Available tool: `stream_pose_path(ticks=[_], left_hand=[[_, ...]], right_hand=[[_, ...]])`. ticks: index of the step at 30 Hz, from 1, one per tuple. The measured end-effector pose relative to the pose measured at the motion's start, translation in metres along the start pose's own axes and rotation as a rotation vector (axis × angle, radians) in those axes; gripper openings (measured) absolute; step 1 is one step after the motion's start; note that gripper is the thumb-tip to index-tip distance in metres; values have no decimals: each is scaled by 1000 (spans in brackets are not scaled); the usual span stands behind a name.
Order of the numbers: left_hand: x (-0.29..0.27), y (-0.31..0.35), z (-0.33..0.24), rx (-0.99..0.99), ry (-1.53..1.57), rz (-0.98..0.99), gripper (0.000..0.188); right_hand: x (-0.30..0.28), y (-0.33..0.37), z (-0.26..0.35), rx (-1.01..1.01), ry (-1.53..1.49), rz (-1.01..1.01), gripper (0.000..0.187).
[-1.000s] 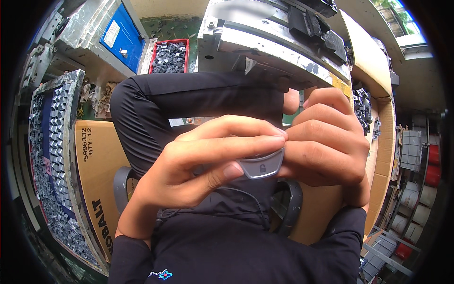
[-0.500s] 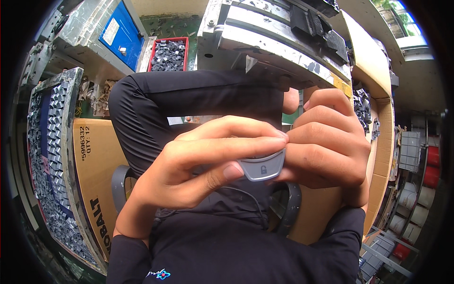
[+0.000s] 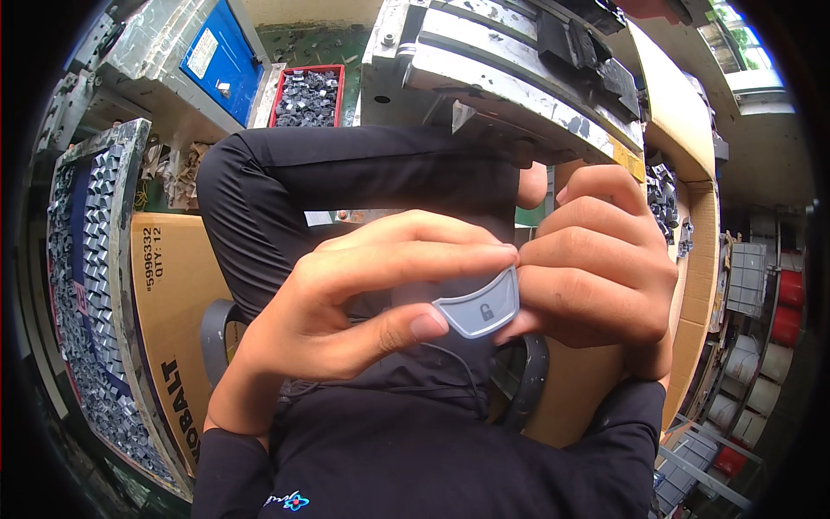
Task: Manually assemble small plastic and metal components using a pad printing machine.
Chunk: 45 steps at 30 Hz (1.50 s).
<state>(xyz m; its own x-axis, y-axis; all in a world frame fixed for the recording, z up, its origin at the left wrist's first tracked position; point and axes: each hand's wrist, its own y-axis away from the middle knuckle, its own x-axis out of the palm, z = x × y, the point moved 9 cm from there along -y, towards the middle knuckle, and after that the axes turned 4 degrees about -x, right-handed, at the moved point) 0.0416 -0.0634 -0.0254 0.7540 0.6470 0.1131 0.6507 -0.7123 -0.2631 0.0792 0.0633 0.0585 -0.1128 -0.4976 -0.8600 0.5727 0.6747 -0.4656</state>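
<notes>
The small grey button pad (image 3: 481, 309) with an open-lock sign was up close, in front of the person's black trouser leg (image 3: 346, 182). The left hand (image 3: 354, 303) pinched it, thumb under its left end and first finger along its top edge. The right hand (image 3: 596, 268) pinched its right end, fingers curled tight. Far above the pad sat a red tray (image 3: 309, 93) of dark little parts. Left of the pad stood a brown cardboard box (image 3: 169, 294).
</notes>
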Motion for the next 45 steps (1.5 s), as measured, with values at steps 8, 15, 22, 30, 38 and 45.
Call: stream_pose_path(ticks=[8,15,22,30,38,45], left_hand=[[-13,21,8,-69,-72,22,57],[-72,81,19,-203,384,-247,52],[-237,212,-62,137,319,-833,55],[-360,432,-129,252,51,-1528,40],[-377,485,-96,-343,-821,-1589,41],[-388,501,-79,-458,-899,-1541,45]], right_hand=[[19,-6,1,2,-19,69,27],[5,13,-13,48,22,99,31],[12,12,-18,68,29,138,27],[13,8,-15,66,48,127,25],[13,7,-15,88,41,126,23],[13,5,-13,89,41,118,21]])
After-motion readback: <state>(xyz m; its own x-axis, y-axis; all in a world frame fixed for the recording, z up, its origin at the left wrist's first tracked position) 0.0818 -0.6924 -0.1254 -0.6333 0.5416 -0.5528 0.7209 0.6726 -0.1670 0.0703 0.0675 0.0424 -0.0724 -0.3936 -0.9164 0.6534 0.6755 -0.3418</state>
